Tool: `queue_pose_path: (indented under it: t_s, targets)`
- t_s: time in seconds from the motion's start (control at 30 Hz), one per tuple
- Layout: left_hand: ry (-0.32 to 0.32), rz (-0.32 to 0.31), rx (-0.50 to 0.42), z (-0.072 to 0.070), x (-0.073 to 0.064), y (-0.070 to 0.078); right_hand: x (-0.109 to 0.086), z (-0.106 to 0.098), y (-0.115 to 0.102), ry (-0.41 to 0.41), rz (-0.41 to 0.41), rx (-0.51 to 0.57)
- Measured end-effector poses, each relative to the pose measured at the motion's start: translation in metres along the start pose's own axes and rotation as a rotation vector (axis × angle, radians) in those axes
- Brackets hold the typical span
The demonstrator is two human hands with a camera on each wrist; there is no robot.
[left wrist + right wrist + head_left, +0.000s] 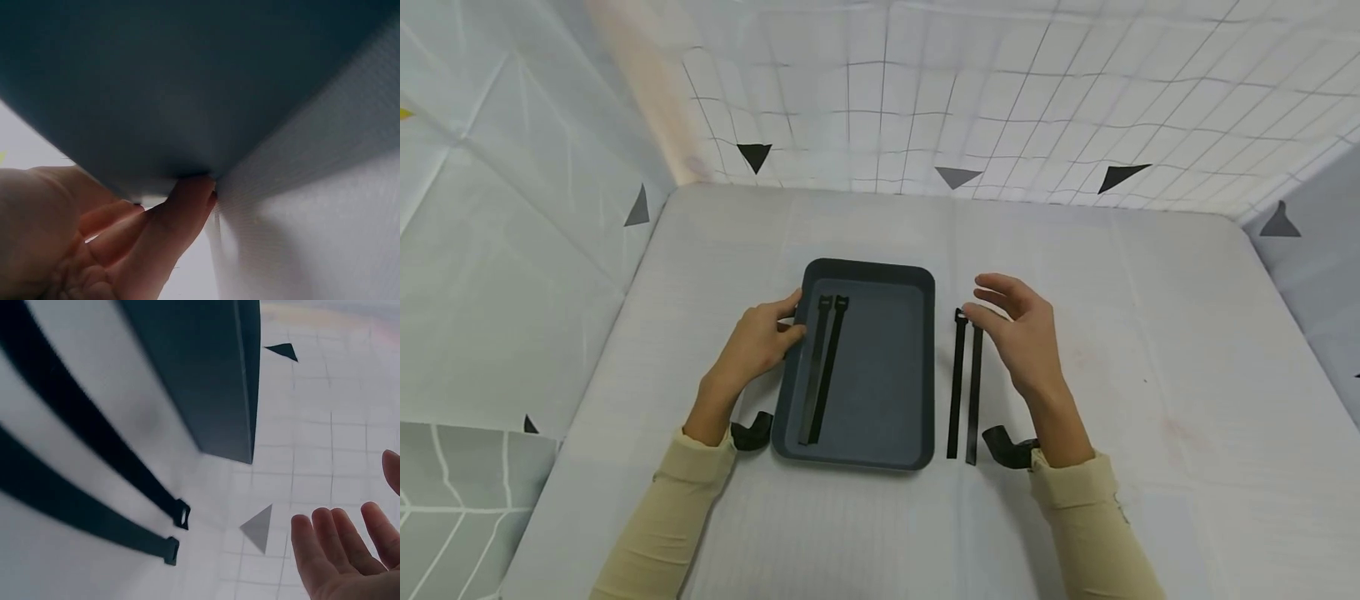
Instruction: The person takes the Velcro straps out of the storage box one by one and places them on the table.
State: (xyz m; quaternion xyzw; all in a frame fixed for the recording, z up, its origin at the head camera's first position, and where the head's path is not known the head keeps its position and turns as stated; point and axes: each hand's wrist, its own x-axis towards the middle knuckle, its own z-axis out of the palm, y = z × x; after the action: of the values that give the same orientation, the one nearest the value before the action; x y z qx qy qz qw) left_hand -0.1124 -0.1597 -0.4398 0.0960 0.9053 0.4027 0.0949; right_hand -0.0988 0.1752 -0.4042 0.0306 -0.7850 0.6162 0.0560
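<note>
Left hand [754, 340]: fingers and thumb clamped on left rim of dark gray tray [883, 367]. Right hand [1021, 325]: thumb and fingers apart, unloaded, near slotted heads of two black cable straps [957, 396], side by side on white table [1180, 375], just right of tray. Second strap pair [828, 367] inside tray, left side.

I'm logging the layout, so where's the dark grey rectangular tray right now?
In the head view, the dark grey rectangular tray is just left of centre, its left edge held by the left hand, with two flat black straps beside its right edge.
</note>
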Motion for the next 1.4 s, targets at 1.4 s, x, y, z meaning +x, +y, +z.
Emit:
queue_pose_path:
  t_s: [1.4]
  targets:
    - [-0.002, -0.017, -0.007, -0.001, 0.001, 0.003, 0.004, 0.043, -0.021, -0.167, -0.104, 0.040]
